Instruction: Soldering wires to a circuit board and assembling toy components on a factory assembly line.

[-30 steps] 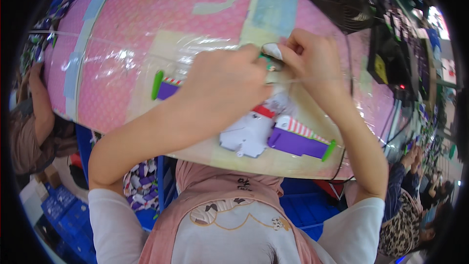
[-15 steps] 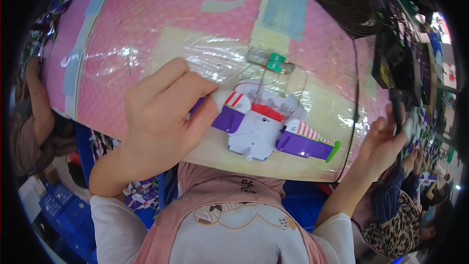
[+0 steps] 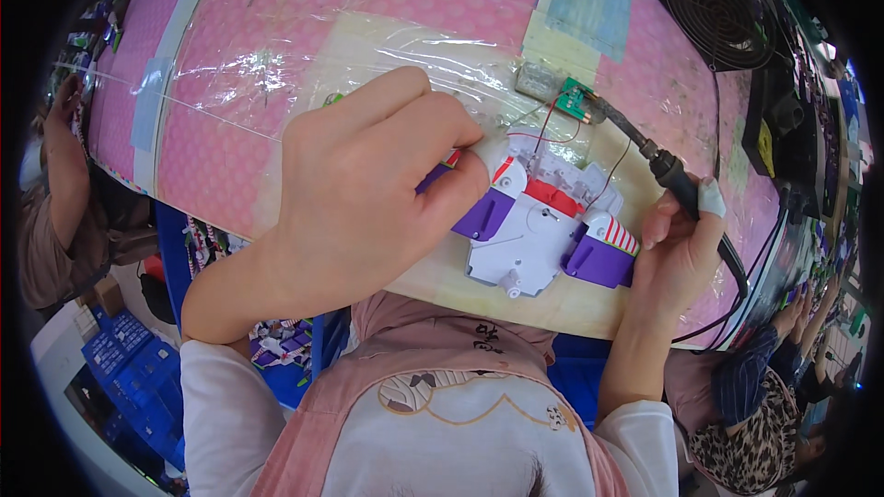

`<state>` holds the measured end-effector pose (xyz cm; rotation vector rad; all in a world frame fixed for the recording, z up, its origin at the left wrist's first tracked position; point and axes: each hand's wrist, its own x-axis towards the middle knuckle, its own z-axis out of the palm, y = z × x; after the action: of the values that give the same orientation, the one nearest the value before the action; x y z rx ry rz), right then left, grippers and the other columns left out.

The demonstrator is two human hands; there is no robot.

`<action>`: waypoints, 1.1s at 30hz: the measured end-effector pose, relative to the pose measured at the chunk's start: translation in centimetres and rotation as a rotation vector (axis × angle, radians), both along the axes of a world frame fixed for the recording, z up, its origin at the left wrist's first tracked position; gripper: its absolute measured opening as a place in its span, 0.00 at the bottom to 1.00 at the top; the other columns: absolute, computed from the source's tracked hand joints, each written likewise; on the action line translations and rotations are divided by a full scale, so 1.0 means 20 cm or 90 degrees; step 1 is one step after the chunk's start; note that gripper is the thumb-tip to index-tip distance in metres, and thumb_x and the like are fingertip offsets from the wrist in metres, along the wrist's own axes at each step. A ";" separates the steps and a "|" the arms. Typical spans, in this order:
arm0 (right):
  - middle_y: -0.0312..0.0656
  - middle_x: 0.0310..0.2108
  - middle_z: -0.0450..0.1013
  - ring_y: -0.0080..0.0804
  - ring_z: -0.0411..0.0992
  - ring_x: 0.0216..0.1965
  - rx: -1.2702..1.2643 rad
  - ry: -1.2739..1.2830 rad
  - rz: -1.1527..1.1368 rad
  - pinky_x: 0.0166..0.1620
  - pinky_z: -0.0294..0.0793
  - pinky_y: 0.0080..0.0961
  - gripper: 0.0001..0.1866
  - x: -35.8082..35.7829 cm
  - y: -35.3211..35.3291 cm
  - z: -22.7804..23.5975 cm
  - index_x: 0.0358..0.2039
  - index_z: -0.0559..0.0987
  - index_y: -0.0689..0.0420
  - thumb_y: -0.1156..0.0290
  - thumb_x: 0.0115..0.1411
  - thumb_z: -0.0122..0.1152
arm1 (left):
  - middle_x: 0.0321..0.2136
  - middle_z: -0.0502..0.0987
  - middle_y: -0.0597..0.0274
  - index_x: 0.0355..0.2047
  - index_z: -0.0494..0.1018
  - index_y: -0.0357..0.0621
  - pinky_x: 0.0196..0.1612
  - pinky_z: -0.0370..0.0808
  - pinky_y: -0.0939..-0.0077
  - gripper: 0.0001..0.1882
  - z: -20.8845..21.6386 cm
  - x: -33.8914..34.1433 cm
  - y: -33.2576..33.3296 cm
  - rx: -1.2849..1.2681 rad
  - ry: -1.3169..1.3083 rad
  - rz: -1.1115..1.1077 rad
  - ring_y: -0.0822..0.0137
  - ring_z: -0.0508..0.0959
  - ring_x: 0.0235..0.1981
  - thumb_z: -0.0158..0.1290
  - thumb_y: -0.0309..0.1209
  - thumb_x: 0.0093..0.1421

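Note:
In my right hand (image 3: 677,253) is a black-handled soldering iron (image 3: 679,184), its dark tip touching or close to the right edge of a small green circuit board (image 3: 573,99). My left hand (image 3: 378,193) is closed in a pinch on a thin strand of solder wire (image 3: 527,118) that reaches toward the board. Thin wires, some red, link the board with a white and purple plastic toy body (image 3: 520,244) with red-striped wings. The body lies between my hands, and my left hand hides part of its left wing. White covers wrap some fingertips.
The board lies by a grey metal block (image 3: 539,80) on the pink, plastic-covered table (image 3: 239,156). A black fan with a round grille (image 3: 720,7) and a black stand (image 3: 783,120) occupy the right side. Other people work on both sides, near blue bins (image 3: 129,368).
My right hand has brought the soldering iron from the stand at the right to the circuit board. My left hand stays pinched near the toy's left wing. The whole view has shifted slightly.

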<state>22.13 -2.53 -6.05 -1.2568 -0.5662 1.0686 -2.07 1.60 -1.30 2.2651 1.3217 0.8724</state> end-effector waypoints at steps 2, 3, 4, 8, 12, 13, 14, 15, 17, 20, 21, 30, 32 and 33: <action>0.39 0.18 0.67 0.19 0.58 0.12 -0.015 -0.011 -0.001 0.15 0.55 0.16 0.15 0.00 0.01 0.00 0.33 0.73 0.65 0.64 0.61 0.46 | 0.16 0.68 0.62 0.22 0.74 0.36 0.18 0.63 0.81 0.04 0.00 0.00 0.00 -0.005 0.002 0.002 0.72 0.68 0.16 0.57 0.20 0.44; 0.39 0.18 0.67 0.19 0.58 0.12 -0.022 -0.016 -0.002 0.15 0.55 0.16 0.15 0.00 0.01 0.00 0.34 0.73 0.66 0.64 0.61 0.46 | 0.17 0.68 0.62 0.22 0.74 0.36 0.18 0.63 0.81 0.04 0.00 0.00 0.00 -0.008 0.002 0.003 0.72 0.68 0.16 0.57 0.20 0.44; 0.39 0.18 0.67 0.19 0.58 0.12 -0.013 -0.014 0.003 0.15 0.55 0.16 0.15 0.00 0.00 0.00 0.34 0.72 0.66 0.64 0.61 0.46 | 0.17 0.68 0.62 0.22 0.74 0.36 0.18 0.63 0.81 0.04 0.00 0.00 0.00 -0.009 0.002 0.002 0.72 0.69 0.16 0.57 0.20 0.44; 0.39 0.18 0.67 0.20 0.58 0.12 -0.013 -0.011 0.005 0.15 0.55 0.15 0.15 -0.01 0.01 0.00 0.34 0.72 0.66 0.65 0.61 0.46 | 0.17 0.69 0.62 0.22 0.74 0.36 0.19 0.63 0.82 0.04 0.00 0.01 0.00 -0.021 0.003 0.005 0.73 0.69 0.17 0.57 0.19 0.44; 0.39 0.18 0.67 0.20 0.58 0.12 0.000 0.000 0.013 0.15 0.55 0.16 0.15 0.00 0.00 0.00 0.35 0.72 0.66 0.65 0.61 0.45 | 0.17 0.69 0.62 0.22 0.74 0.35 0.19 0.63 0.82 0.03 0.01 0.01 0.00 -0.024 0.002 0.004 0.73 0.69 0.17 0.57 0.20 0.44; 0.39 0.18 0.67 0.20 0.58 0.12 -0.002 -0.004 0.013 0.15 0.55 0.16 0.15 0.00 0.00 0.00 0.34 0.72 0.66 0.65 0.61 0.45 | 0.17 0.69 0.62 0.22 0.74 0.36 0.19 0.63 0.82 0.03 0.01 0.01 0.00 -0.025 0.004 0.005 0.73 0.69 0.17 0.57 0.20 0.44; 0.39 0.18 0.67 0.20 0.58 0.12 -0.004 -0.008 0.012 0.15 0.55 0.16 0.15 0.00 0.00 0.00 0.34 0.72 0.66 0.65 0.61 0.45 | 0.17 0.69 0.62 0.22 0.74 0.36 0.19 0.63 0.82 0.03 0.01 0.01 0.00 -0.026 0.005 0.006 0.73 0.69 0.17 0.57 0.20 0.44; 0.39 0.18 0.67 0.20 0.58 0.12 -0.007 -0.012 0.011 0.15 0.55 0.16 0.15 0.00 0.00 0.00 0.34 0.72 0.66 0.65 0.61 0.45 | 0.17 0.69 0.62 0.22 0.74 0.36 0.19 0.63 0.82 0.03 0.01 0.01 0.00 -0.028 0.007 0.007 0.73 0.69 0.17 0.57 0.20 0.44; 0.39 0.15 0.66 0.20 0.57 0.10 -0.025 -0.012 -0.038 0.13 0.54 0.15 0.13 -0.03 0.02 0.02 0.30 0.72 0.64 0.65 0.59 0.48 | 0.17 0.69 0.62 0.22 0.74 0.35 0.19 0.63 0.82 0.04 0.02 0.02 0.00 -0.023 0.008 0.007 0.73 0.69 0.17 0.58 0.20 0.44; 0.38 0.13 0.65 0.19 0.57 0.09 -0.007 0.022 -0.060 0.13 0.53 0.15 0.12 -0.01 0.01 0.01 0.27 0.72 0.63 0.65 0.58 0.49 | 0.16 0.69 0.62 0.22 0.74 0.35 0.19 0.63 0.82 0.04 0.04 0.01 0.00 -0.024 0.008 0.001 0.72 0.69 0.17 0.58 0.20 0.43; 0.38 0.13 0.64 0.19 0.56 0.09 0.006 0.039 -0.058 0.12 0.53 0.15 0.12 0.00 0.00 0.01 0.27 0.72 0.63 0.65 0.58 0.49 | 0.16 0.69 0.62 0.22 0.74 0.35 0.19 0.63 0.82 0.04 0.05 0.00 -0.01 -0.026 0.008 -0.002 0.72 0.69 0.17 0.58 0.20 0.43; 0.38 0.12 0.63 0.19 0.55 0.09 -0.043 0.004 -0.040 0.13 0.51 0.14 0.11 -0.01 0.02 0.02 0.27 0.71 0.63 0.66 0.58 0.49 | 0.16 0.68 0.62 0.21 0.74 0.35 0.19 0.63 0.82 0.05 0.05 0.01 0.00 -0.032 0.033 -0.010 0.73 0.69 0.17 0.59 0.20 0.42; 0.38 0.12 0.63 0.19 0.55 0.09 -0.043 0.006 -0.033 0.13 0.51 0.15 0.11 -0.01 0.01 0.02 0.26 0.70 0.63 0.67 0.58 0.49 | 0.16 0.68 0.62 0.21 0.74 0.35 0.19 0.63 0.82 0.05 0.05 0.00 -0.01 -0.035 0.027 -0.006 0.73 0.69 0.17 0.59 0.20 0.42; 0.38 0.12 0.63 0.19 0.54 0.09 -0.043 0.007 -0.029 0.13 0.51 0.15 0.11 -0.01 0.01 0.02 0.26 0.70 0.63 0.67 0.58 0.49 | 0.16 0.68 0.62 0.21 0.74 0.35 0.19 0.63 0.81 0.05 0.04 0.00 -0.01 -0.036 0.024 -0.003 0.73 0.69 0.17 0.59 0.21 0.42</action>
<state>21.86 -2.35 -5.60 -1.3161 -0.4938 1.0636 -2.06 1.36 -0.42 2.2507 1.3387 0.7852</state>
